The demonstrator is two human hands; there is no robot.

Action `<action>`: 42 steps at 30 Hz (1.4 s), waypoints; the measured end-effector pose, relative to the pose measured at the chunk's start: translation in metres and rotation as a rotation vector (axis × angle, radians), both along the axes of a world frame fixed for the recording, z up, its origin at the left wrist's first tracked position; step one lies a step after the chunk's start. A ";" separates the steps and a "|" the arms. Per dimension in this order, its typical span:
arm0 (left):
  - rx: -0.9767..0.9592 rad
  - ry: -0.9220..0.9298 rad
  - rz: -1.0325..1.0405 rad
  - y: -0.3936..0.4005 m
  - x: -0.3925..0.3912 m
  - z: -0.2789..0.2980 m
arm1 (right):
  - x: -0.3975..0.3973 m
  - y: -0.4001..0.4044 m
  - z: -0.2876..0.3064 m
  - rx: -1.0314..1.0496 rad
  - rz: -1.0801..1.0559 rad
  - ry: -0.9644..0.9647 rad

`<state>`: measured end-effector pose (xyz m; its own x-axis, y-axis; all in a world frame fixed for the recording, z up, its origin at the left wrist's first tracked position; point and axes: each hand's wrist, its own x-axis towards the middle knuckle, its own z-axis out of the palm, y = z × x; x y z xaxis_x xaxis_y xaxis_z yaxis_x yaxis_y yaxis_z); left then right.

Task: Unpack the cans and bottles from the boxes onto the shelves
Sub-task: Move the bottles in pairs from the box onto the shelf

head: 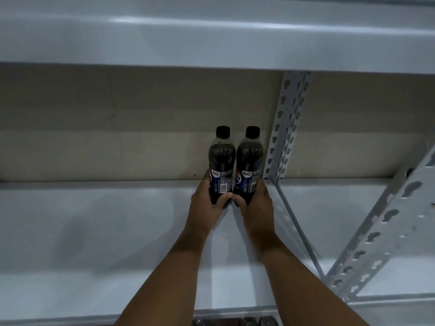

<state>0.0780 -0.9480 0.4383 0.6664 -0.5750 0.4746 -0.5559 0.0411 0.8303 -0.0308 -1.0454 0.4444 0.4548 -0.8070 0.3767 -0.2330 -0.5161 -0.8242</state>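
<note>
Bottles stand upright and touching, left bottle (222,161) in the left hand (207,198), right bottle (249,163) in the right hand (256,201), each grip wrapped round the base, far back on the shelf (117,220) beside the slotted post (286,128); both hands lie equally near, on the near side.

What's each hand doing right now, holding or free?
Left hand: closed around the lower part of the left cola bottle.
Right hand: closed around the lower part of the right cola bottle.
</note>
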 end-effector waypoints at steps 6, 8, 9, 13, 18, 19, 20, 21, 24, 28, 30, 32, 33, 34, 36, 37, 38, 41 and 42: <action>-0.008 0.012 0.036 -0.008 0.000 -0.007 | -0.002 -0.007 -0.005 -0.036 0.022 -0.008; -0.003 0.027 0.040 -0.008 0.000 -0.008 | -0.003 -0.006 -0.006 -0.057 0.035 -0.009; 0.006 0.028 0.042 -0.008 0.001 -0.008 | -0.004 -0.005 -0.006 -0.060 0.043 -0.004; 0.081 -0.078 0.147 -0.010 0.007 -0.010 | -0.006 -0.002 -0.005 -0.097 0.049 0.019; 0.100 0.008 0.124 -0.018 0.007 -0.003 | 0.002 -0.007 -0.010 -0.062 0.022 0.034; 0.099 0.014 0.121 -0.021 0.008 -0.002 | 0.005 -0.008 -0.011 -0.048 0.019 0.030; 0.099 0.022 0.125 -0.024 0.008 -0.001 | 0.007 -0.009 -0.011 -0.032 0.018 0.020; 0.098 0.033 0.134 -0.027 0.009 -0.002 | 0.010 -0.010 -0.010 -0.018 0.018 0.017; 0.098 0.047 0.156 -0.033 0.009 -0.004 | 0.018 -0.016 -0.005 0.025 -0.016 0.052; 0.113 0.038 0.157 -0.038 0.013 -0.002 | 0.029 -0.027 -0.009 0.102 -0.076 0.066; 0.120 0.036 0.165 -0.039 0.014 -0.001 | 0.030 -0.030 -0.010 0.079 -0.085 0.097; 0.125 0.032 0.165 -0.040 0.014 0.000 | 0.031 -0.030 -0.008 0.037 -0.082 0.118; 0.127 0.029 0.165 -0.041 0.014 0.000 | 0.031 -0.030 -0.007 0.025 -0.081 0.140; 0.128 0.027 0.164 -0.042 0.015 0.000 | 0.032 -0.031 -0.006 0.028 -0.085 0.158; 0.133 0.017 0.160 -0.043 0.017 0.000 | 0.033 -0.029 -0.006 0.037 -0.092 0.147; 0.140 0.014 0.163 -0.044 0.017 0.001 | 0.032 -0.029 -0.005 0.038 -0.083 0.131; 0.148 0.010 0.169 -0.044 0.017 0.001 | 0.031 -0.028 -0.006 0.021 -0.078 0.134; 0.153 -0.015 0.180 -0.043 0.015 0.001 | 0.026 -0.024 -0.004 0.047 -0.059 0.111; 0.152 -0.020 0.177 -0.043 0.014 0.000 | 0.024 -0.023 -0.004 0.005 -0.060 0.141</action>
